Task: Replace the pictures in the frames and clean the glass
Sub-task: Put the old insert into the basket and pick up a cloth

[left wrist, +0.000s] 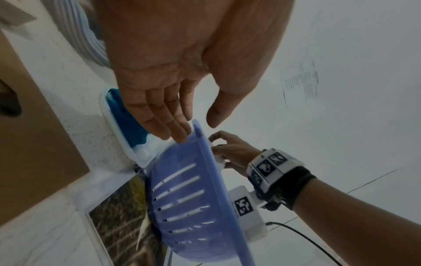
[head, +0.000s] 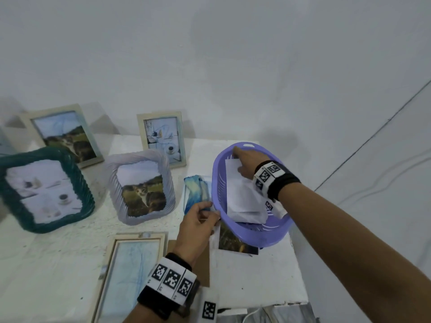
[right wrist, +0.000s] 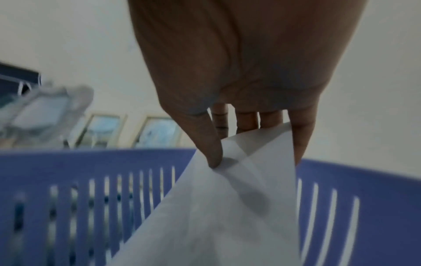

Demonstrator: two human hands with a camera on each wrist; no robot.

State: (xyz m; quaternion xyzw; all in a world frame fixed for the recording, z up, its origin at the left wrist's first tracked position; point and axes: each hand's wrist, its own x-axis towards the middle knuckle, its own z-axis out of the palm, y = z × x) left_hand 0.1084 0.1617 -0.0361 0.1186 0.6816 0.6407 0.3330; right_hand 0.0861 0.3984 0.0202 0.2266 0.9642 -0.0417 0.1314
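Observation:
A purple slotted basket [head: 215, 173] [left wrist: 182, 198] [right wrist: 68, 165] stands at the table's right. My right hand [head: 238, 159] [right wrist: 250, 149] reaches into it and pinches a folded white paper [head: 242, 197] [right wrist: 216, 216] between thumb and fingers. My left hand [head: 210, 212] [left wrist: 193, 129] is at the basket's near-left rim, fingers straight and touching it, thumb apart, holding nothing. A blue picture [head: 197, 192] [left wrist: 127, 115] lies beside the basket. A dark field photo [head: 233, 241] [left wrist: 118, 225] lies partly under it. A beige frame [head: 130, 271] lies flat at the front.
Upright frames stand behind: green [head: 44, 190], lavender [head: 142, 187] and two beige ones [head: 63, 134] [head: 162, 138]. A brown cardboard backing [head: 203, 266] [left wrist: 34, 144] lies under my left wrist. The table's right edge [head: 300, 264] runs just past the basket.

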